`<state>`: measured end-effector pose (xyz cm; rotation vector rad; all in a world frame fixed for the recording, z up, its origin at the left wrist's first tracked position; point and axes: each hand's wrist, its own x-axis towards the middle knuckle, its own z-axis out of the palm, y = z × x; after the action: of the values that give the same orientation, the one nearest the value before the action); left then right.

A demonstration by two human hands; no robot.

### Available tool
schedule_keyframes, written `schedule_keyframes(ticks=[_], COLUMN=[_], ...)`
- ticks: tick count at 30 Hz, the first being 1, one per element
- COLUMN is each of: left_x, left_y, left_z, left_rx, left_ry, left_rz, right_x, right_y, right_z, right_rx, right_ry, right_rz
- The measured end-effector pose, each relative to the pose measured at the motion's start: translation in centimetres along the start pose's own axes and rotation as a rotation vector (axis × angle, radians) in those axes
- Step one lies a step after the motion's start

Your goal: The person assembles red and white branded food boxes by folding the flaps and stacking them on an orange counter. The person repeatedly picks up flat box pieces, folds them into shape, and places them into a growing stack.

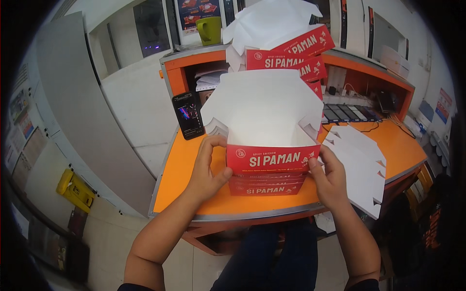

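Observation:
Between my hands is a red and white cardboard food box (270, 158), its white lid raised and its white inside showing. My left hand (209, 169) closes on its left front corner, the thumb at the front and the fingers behind. At the right front corner my right hand (332, 178) grips it the same way. Beneath it is a stack of similar red boxes (266, 188), nested into each other. Farther back stand more red boxes (274, 59) with white lids up. To the right lie flat white box blanks (358, 167), overhanging the table's front edge.
The orange table (177, 186) has a grey edge strip and a raised shelf at the back. A black smartphone (188, 116) leans at the left, below a green mug (209, 31). Several dark devices (350, 113) with cables line the back right. A grey partition (87, 111) stands left.

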<state>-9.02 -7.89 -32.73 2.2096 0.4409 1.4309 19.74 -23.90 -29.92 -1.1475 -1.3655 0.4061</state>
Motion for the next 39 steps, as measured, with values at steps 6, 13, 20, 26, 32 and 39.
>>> schedule_keyframes(ticks=[6,13,20,26,32,39], left_x=[0.8,0.6,1.4,1.8,1.8,2.2], left_y=[1.0,1.6,1.3,1.3,1.6,1.8], left_z=[-0.1,-0.1,-1.1,-1.4,-2.0,-2.5], left_rx=[0.120,0.137,0.202,0.247,0.272,0.246], left_ry=[0.024,0.059,-0.022,-0.063,-0.097,-0.193], left_rz=[0.045,0.128,0.261,0.293,0.280,0.244], right_x=[0.1,1.3,2.2,2.6,2.6,2.7], right_y=[0.6,0.3,-0.1,-0.5,-0.6,-0.8], right_z=[-1.6,-2.9,-3.5,-4.2,-4.1,-4.1], right_rx=[-0.390,-0.582,-0.631,-0.685,-0.711,-0.709], right_ry=[-0.036,-0.107,-0.184,-0.207,-0.203,-0.219], right_rz=[-0.244,-0.411,-0.484,-0.546,-0.519,-0.511])
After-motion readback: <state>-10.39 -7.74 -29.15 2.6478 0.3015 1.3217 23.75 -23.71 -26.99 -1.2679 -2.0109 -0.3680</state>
